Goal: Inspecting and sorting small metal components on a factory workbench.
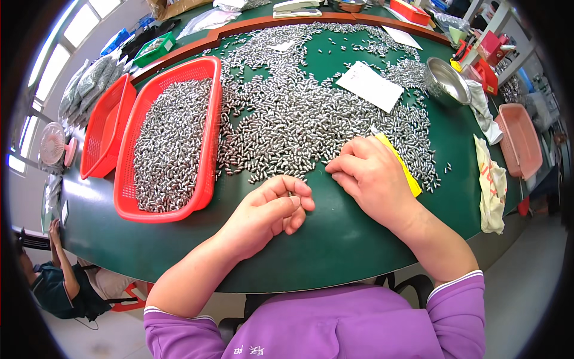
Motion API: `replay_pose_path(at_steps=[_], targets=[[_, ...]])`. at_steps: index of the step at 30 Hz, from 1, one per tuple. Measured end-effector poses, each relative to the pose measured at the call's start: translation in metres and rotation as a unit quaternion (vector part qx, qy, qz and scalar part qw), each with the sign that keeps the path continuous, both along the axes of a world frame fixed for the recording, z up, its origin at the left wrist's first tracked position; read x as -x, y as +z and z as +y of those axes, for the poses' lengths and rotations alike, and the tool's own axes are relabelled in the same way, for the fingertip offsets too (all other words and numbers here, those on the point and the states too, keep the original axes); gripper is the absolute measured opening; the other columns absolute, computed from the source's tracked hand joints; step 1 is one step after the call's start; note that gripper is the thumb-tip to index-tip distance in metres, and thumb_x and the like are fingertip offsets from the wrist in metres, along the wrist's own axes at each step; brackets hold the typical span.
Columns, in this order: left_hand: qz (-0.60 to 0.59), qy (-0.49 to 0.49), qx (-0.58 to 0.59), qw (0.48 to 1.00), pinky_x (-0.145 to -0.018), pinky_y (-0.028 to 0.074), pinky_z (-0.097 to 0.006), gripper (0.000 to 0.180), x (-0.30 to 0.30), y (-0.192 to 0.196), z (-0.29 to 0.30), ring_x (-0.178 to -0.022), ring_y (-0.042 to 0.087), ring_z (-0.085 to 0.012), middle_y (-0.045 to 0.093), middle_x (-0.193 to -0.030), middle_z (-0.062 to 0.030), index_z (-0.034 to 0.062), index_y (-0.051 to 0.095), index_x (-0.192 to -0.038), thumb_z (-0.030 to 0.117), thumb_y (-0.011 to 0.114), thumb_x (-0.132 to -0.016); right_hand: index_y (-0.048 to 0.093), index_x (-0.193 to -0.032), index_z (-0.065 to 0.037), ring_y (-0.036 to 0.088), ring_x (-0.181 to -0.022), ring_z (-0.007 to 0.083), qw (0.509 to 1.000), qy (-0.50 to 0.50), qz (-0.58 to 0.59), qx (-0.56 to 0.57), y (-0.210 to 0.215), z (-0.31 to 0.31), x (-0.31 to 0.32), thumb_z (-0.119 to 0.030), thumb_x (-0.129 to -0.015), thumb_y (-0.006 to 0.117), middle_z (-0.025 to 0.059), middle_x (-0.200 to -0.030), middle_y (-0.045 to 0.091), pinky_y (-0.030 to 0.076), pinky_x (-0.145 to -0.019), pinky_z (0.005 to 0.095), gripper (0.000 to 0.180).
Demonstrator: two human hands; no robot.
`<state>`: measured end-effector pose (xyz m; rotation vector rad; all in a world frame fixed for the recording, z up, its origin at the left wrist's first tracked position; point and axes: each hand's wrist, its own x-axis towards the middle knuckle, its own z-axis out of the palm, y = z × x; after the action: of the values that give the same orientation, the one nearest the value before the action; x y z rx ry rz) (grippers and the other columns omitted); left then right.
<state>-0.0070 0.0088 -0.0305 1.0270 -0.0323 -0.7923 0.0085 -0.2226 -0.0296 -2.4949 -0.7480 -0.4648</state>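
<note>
Small silvery metal pieces (281, 134), pointed and bullet-like, lie spread in a thick layer over the green table. In front of the near edge of this pile my left hand (263, 209) is curled, palm partly up; a bit of grey metal shows between thumb and forefinger. My right hand (376, 179) hovers or rests at the pile's near edge, its fingers bent and thumb drawn in; what is between its fingertips is hidden. Beside its back lies a flat yellow thing (403, 167), partly covered by the hand. A red perforated basket (216, 119) full of like pieces stands left of the pile.
An empty red basket (89, 152) and a small green bin (154, 51) stand further left. White paper (371, 87) lies on the pile. At right are a metal bowl (445, 81), a cloth (490, 185) and a pink basket (519, 140). A person (60, 281) sits at lower left.
</note>
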Motion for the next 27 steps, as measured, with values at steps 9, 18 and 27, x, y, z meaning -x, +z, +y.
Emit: replay_pose_path(at_steps=[9,18,27], targets=[[0.001,-0.003,-0.006,1.0,-0.064,0.041,-0.022,0.016,0.0,0.001,-0.001,-0.072,0.05,-0.0091,0.06,-0.099,-0.0054,0.0058,0.053,-0.109,0.009,0.052,-0.094,0.066,-0.081,-0.008,0.058,-0.083,0.0258,0.999,0.028,0.024,0.001,0.003,0.003,0.005,-0.008,-0.074,0.073,0.0047,-0.084,0.058,0.047,-0.075,0.0381,0.01],[-0.021,-0.03,-0.014,0.999,-0.063,0.042,-0.022,0.014,-0.001,0.003,0.001,-0.07,0.052,-0.0081,0.061,-0.094,-0.0038,0.0057,0.052,-0.109,0.009,0.056,-0.096,0.064,-0.087,-0.009,0.062,-0.075,0.024,0.983,0.126,0.028,-0.127,0.003,0.011,0.008,-0.003,-0.073,0.073,0.0039,-0.082,0.065,0.049,-0.069,0.0356,0.017],[-0.029,-0.056,-0.029,0.998,-0.063,0.044,-0.023,0.012,0.0,0.002,-0.001,-0.072,0.054,-0.0084,0.06,-0.093,-0.0035,0.0058,0.052,-0.107,0.013,0.055,-0.098,0.066,-0.09,-0.01,0.064,-0.077,0.0199,0.971,0.164,0.008,-0.173,0.005,0.016,0.009,-0.002,-0.072,0.076,0.0017,-0.086,0.068,0.048,-0.068,0.033,0.022]])
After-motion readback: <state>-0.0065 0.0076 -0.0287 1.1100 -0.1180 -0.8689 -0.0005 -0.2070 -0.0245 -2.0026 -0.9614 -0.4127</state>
